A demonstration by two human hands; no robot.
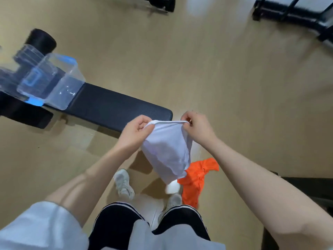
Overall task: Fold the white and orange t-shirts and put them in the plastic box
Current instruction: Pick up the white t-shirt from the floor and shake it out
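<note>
The white t-shirt (pixel 168 150) hangs bunched in the air in front of me. My left hand (pixel 136 130) grips one end of its top hem and my right hand (pixel 197 126) pinches the other end, with the hem stretched between them. Beneath it the orange t-shirt (pixel 196 179) lies crumpled on the floor by my right foot. A clear plastic box (pixel 61 82) with blue clips stands open on the far left end of a dark padded bench (pixel 115 107).
The bench runs from the left toward the middle, with a black roller (pixel 41 39) at its far end. Dark gym equipment frames (pixel 292 15) stand at the top right. A dark object (pixel 306 192) sits by my right arm. Tan wooden floor lies around my feet.
</note>
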